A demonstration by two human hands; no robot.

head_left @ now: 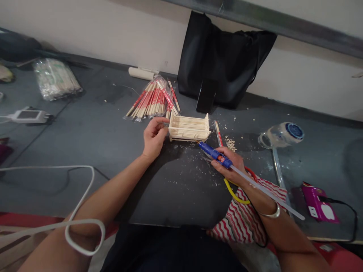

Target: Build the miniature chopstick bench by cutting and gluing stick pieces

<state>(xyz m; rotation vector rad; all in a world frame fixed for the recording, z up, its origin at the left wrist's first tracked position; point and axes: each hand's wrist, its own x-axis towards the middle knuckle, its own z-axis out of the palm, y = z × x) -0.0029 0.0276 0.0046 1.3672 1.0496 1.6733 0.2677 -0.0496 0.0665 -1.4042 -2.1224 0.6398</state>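
Note:
A small box made of pale wooden sticks [189, 133] sits on the dark grey table. My left hand [155, 136] is at its left end, with curled fingers closed on the edge there; the exact fingertip contact is partly hidden. In my right hand [231, 160] is a blue hot glue gun [211, 151], with a long clear glue stick [266, 192] coming out of its back. The gun's nozzle points at the lower front edge of the box, near its right corner. Behind the box lies a plastic pack of red-wrapped chopsticks [153, 98].
A phone [206, 95] leans on a black bag [215, 56]. Right of the box are a wrapped chopstick [218, 133] and small wood bits [230, 144]. A glass jar [282, 135] lies farther right, above a purple power box [320, 203]. A white cable [92, 177] loops over my left arm.

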